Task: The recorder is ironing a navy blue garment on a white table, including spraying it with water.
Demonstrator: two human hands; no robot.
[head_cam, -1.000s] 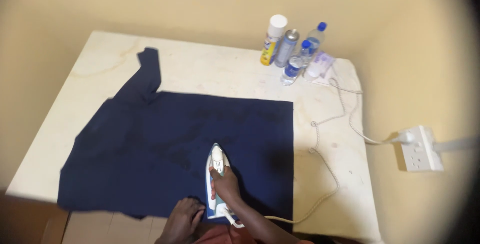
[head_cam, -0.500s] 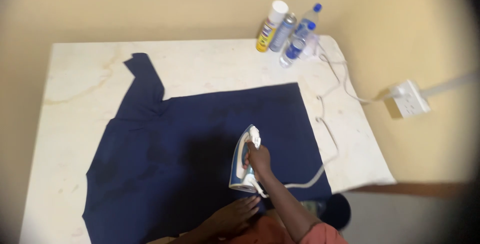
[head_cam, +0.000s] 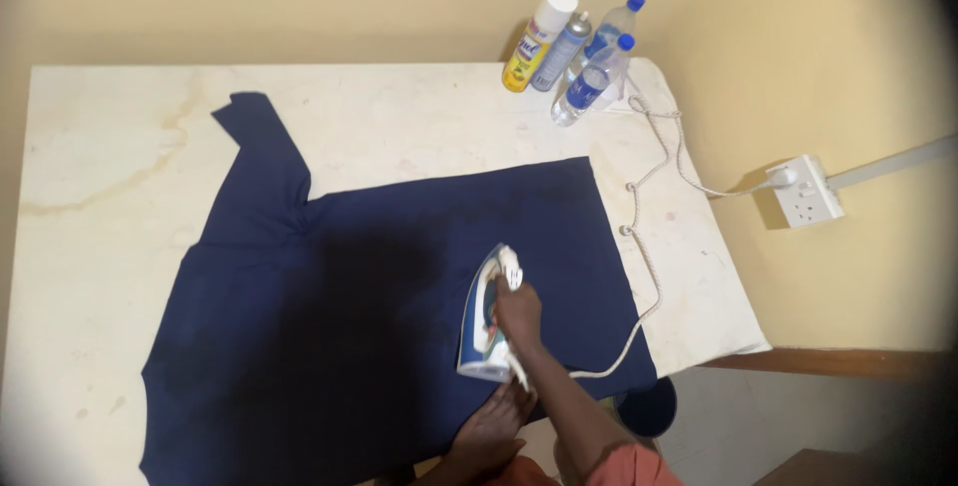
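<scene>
A shirt [head_cam: 379, 296] lies on the bench [head_cam: 100, 147]; the iron [head_cam: 486, 316] rests on its near right part, bottles [head_cam: 589, 77] far right.

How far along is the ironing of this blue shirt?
Done: the navy shirt lies spread flat on the white table, iron cord plugged into the wall socket. In hand: the right hand grips the iron near the hem, the left hand pinning the edge. Left: the sleeve looks creased.
</scene>
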